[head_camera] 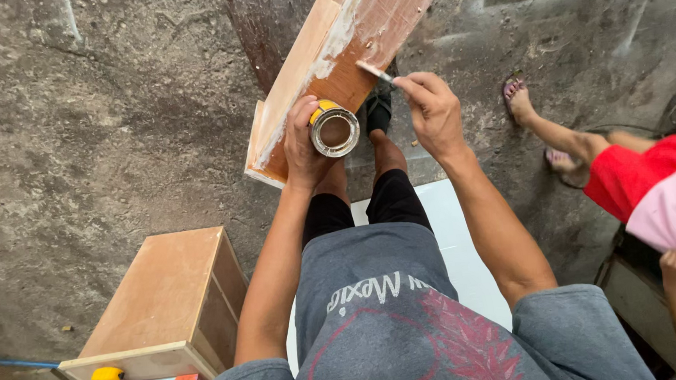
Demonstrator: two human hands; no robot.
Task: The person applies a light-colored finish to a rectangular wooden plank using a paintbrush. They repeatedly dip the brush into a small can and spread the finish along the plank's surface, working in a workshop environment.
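Holding the open can (pixel 335 131) in your left hand (pixel 304 141), right hand (pixel 431 110) gripping the putty knife (pixel 376 72), you risk spilling filler if it tilts.

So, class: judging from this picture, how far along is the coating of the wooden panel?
Done: whitish filler already streaks the upper face and left edge of the tilted plywood panel. In hand: the left hand holds a small open round metal tin, while the right hand presses a thin flat spreader against the panel. Left: the lower brown area near the tin looks bare.
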